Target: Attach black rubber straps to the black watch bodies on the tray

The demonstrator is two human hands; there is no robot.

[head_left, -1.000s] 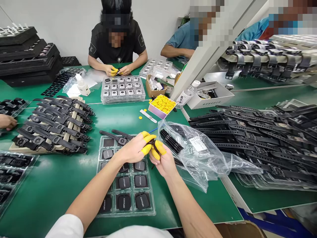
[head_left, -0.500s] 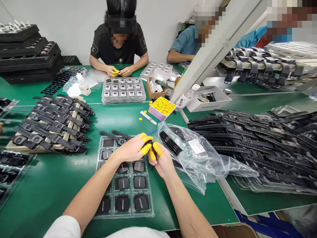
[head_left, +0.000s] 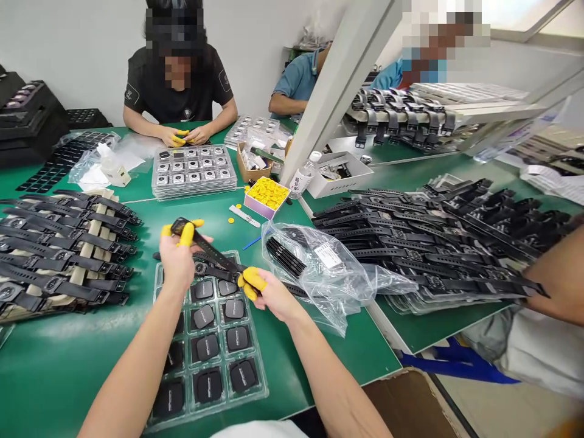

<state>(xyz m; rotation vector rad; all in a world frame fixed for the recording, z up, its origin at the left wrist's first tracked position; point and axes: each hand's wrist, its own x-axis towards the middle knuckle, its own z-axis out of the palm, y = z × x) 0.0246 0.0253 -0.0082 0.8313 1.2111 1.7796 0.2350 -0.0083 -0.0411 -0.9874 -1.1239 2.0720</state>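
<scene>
Head view showed that a second earlier both hands had been bunched together over the far edge of the clear tray, pinching something small between yellow finger cots. Now they had drawn apart, and a black watch strap ran stretched between them, which I judge means the strap had been fitted or freed and was being pulled out straight. The camera had also swung right, so a co-worker's arm now entered at the right edge.

The left hand was closed around the far end of the strap, its capped fingertips pinching it above the tray's far left corner. The right hand was closed too, thumb and forefinger nipping the near end of the strap just right of the tray. The strap hung in the air over the tray, slanting from far left to near right, clear of the black watch bodies seated in the compartments below.

A plastic bag of straps lay just right of the right hand on the green desk. Finished watches lay racked at left.
</scene>
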